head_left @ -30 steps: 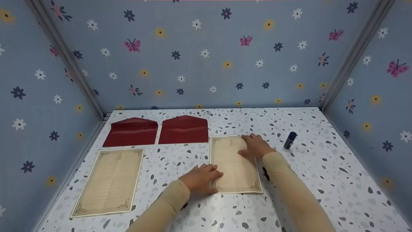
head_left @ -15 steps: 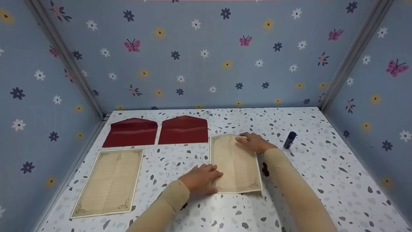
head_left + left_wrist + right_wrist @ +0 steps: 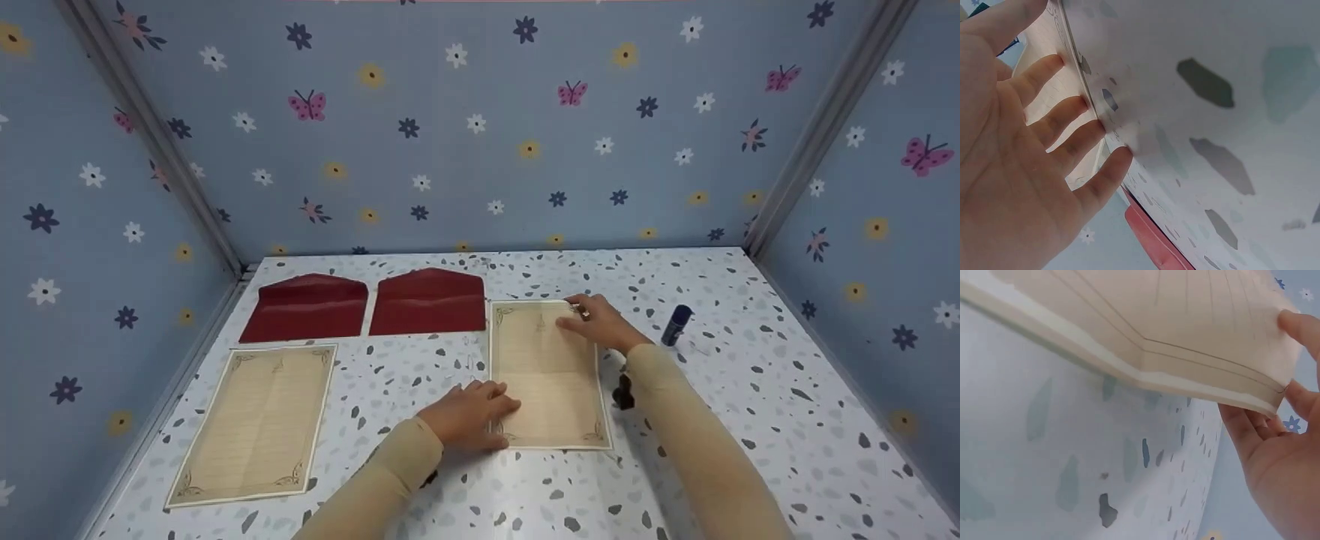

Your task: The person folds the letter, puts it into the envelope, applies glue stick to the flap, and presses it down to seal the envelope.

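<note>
A cream sheet of letter paper [image 3: 544, 409] with a decorated border lies in front of me, a crease running across its middle. Its lower left edge is under the spread fingers of my left hand [image 3: 465, 416], which presses it to the table. In the left wrist view that hand [image 3: 1022, 157] has its fingertips along the paper's edge. My right hand [image 3: 604, 324] grips the far right corner. The right wrist view shows the paper [image 3: 1196, 320] lifted off the table there, fingers of the right hand [image 3: 1286, 450] beneath it and the thumb on top.
A second matching sheet [image 3: 255, 424] lies flat at the left. Two dark red envelopes [image 3: 311, 307] with raised flaps are behind it, side by side. A glue stick [image 3: 676, 325] stands to the right of my right hand. Patterned walls [image 3: 480, 150] enclose the table [image 3: 780, 420].
My right hand shifts from the paper's right side to its far corner and takes hold of it. The paper's far half rises and a cross crease appears. My left hand stays still.
</note>
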The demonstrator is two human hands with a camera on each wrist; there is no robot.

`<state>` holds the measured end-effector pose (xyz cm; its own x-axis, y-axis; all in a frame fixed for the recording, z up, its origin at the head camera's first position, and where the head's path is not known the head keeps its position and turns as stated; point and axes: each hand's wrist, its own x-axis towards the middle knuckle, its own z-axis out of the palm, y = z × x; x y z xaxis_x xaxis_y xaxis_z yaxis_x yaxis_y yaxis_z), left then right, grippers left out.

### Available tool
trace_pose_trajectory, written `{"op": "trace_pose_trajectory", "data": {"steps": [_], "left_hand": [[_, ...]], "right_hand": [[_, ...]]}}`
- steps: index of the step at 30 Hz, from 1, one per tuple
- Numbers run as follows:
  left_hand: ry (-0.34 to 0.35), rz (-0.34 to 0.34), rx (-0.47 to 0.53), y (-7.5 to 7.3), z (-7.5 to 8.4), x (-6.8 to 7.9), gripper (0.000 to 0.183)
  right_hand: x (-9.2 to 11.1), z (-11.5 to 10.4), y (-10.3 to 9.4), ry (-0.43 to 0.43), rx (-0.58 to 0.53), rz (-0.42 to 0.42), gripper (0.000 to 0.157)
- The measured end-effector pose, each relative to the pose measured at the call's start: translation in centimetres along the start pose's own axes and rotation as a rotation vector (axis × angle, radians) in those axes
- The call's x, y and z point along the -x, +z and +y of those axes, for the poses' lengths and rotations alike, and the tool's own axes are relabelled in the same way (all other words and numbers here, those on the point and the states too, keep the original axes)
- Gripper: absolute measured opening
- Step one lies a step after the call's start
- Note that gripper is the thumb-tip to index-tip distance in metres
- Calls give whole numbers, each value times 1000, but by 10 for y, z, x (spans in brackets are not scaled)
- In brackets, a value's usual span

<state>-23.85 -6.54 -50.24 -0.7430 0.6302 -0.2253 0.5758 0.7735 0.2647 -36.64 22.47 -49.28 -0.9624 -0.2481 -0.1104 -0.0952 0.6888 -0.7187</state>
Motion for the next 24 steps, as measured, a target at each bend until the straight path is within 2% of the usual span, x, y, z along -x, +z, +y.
{"op": "trace_pose_trajectory", "data": {"steps": [7, 14, 18, 24], "left_hand": [[-6, -4, 6, 0, 1, -1, 65], [-13, -14, 10, 0, -1, -1, 66], [-5, -10, 9, 0, -1, -1, 65], [-9, -7, -9, 0, -1, -3, 65]], "right_hand": [[8, -7, -10, -120, 36, 10, 46], [23, -14, -19, -286, 140, -76, 43], [35, -19, -24, -268, 136, -187, 43], [47, -27, -27, -253, 171, -346, 34]]}}
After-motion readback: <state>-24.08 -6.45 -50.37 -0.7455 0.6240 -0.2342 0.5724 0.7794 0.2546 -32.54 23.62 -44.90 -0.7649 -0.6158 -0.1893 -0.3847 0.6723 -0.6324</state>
